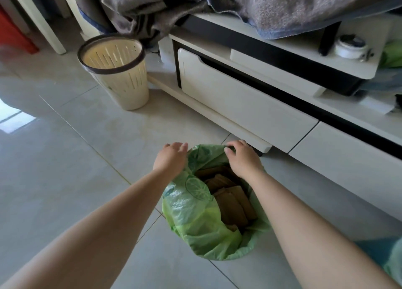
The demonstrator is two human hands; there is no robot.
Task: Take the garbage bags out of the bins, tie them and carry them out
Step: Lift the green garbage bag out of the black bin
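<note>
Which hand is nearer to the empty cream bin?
Left. The left hand is at the green bag's left rim, below and right of the cream bin. The right hand is farther right, pinching the far rim.

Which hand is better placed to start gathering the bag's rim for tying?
Probably the right hand: its fingers already pinch the far rim of the green bag. The left hand rests at the rim with fingers spread, no clear grip.

Soft daylight, window glare on floor [15, 121], wide-angle warp.

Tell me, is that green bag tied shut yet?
No, open: the green bag gapes, showing brown cardboard pieces inside.
</note>
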